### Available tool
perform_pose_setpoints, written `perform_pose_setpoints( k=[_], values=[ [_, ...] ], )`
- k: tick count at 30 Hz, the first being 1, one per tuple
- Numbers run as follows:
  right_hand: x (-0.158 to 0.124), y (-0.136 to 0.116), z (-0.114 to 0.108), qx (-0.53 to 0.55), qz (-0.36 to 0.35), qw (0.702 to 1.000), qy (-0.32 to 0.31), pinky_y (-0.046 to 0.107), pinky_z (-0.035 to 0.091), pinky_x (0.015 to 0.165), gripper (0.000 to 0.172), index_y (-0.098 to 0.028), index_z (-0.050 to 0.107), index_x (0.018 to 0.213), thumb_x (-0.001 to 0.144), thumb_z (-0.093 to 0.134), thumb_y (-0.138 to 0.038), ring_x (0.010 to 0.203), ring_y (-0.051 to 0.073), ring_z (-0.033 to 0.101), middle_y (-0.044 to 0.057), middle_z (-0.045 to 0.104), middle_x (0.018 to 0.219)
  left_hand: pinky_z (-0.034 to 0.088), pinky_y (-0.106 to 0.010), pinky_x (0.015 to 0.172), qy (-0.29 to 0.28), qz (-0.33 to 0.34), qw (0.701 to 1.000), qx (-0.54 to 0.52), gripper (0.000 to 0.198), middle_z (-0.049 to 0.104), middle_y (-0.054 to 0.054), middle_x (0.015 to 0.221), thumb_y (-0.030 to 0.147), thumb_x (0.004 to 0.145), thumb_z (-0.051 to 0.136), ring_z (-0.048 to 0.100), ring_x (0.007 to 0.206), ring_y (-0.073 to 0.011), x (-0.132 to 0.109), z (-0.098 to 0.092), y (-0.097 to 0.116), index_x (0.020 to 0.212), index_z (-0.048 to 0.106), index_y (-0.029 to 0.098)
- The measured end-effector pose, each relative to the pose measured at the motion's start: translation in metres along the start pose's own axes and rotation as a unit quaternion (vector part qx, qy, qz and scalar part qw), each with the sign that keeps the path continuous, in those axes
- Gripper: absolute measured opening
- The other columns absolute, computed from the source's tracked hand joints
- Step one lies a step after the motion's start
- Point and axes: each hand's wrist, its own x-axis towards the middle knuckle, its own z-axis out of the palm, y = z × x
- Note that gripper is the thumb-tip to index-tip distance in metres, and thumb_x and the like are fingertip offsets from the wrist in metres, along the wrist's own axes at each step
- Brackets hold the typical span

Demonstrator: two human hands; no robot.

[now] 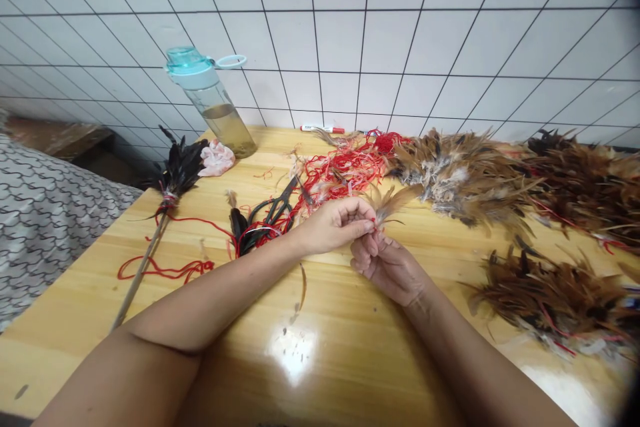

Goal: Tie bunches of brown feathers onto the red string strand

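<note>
My left hand [343, 223] and my right hand [385, 263] meet above the middle of the table. Between their closed fingertips is a small bunch of brown feathers [393, 203], its tips fanning up and to the right. A bit of red string shows at the base of the bunch, by the left thumb. The palm of my right hand faces up, and its fingertips are partly covered by the left hand. Just behind my left wrist lie a tangle of red string [345, 170] and black-handled scissors [277, 210].
A feather duster [175, 173] with black feathers lies at the left, red cord beside its stick. Behind it stands a water bottle [220, 107]. Piles of brown feathers [465, 177] spread along the right side. A marker [323, 129] rests against the tiled wall.
</note>
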Motion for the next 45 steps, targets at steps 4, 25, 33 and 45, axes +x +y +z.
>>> perform_pose_setpoints(
  k=[4, 25, 33, 45],
  values=[
    [0.000, 0.000, -0.001, 0.004, 0.001, 1.000, 0.004, 0.020, 0.035, 0.057, 0.032, -0.016, 0.048, 0.062, 0.076, 0.070, -0.036, 0.058, 0.008, 0.038, -0.003, 0.042, 0.061, 0.044, -0.019, 0.062, 0.016, 0.024, 0.999, 0.033, 0.019, 0.060, -0.001, 0.075, 0.029, 0.082, 0.061, 0.057, 0.065, -0.0069, 0.001, 0.001, 0.001, 0.087, 0.052, 0.013],
    [0.000, -0.001, 0.000, 0.017, 0.001, 1.000, -0.002, 0.023, 0.032, 0.056, 0.036, -0.018, 0.045, 0.061, 0.082, 0.061, -0.042, 0.058, 0.010, 0.034, -0.002, 0.039, 0.062, 0.048, -0.022, 0.069, -0.014, -0.023, 0.998, -0.061, 0.024, 0.067, -0.005, 0.077, 0.029, 0.073, 0.072, 0.063, 0.071, -0.0106, 0.004, -0.009, -0.005, 0.081, 0.061, 0.010],
    [0.002, 0.000, 0.000, 0.043, -0.003, 0.999, 0.010, 0.022, 0.032, 0.055, 0.036, -0.017, 0.045, 0.061, 0.083, 0.060, -0.041, 0.058, 0.010, 0.033, -0.002, 0.037, 0.061, 0.047, -0.021, 0.067, 0.015, 0.023, 0.999, 0.031, 0.017, 0.064, -0.004, 0.076, 0.026, 0.078, 0.065, 0.060, 0.070, -0.0093, 0.003, -0.004, -0.006, 0.080, 0.058, 0.011],
    [0.002, 0.001, 0.001, 0.059, 0.007, 0.998, 0.015, 0.021, 0.033, 0.054, 0.032, -0.018, 0.045, 0.063, 0.086, 0.057, -0.036, 0.057, 0.010, 0.033, -0.003, 0.036, 0.061, 0.047, -0.026, 0.081, 0.138, 0.215, 0.886, 0.388, 0.017, 0.067, -0.005, 0.089, 0.011, 0.083, 0.049, 0.061, 0.087, -0.0134, 0.000, 0.011, -0.009, 0.090, 0.063, 0.018]
  ],
)
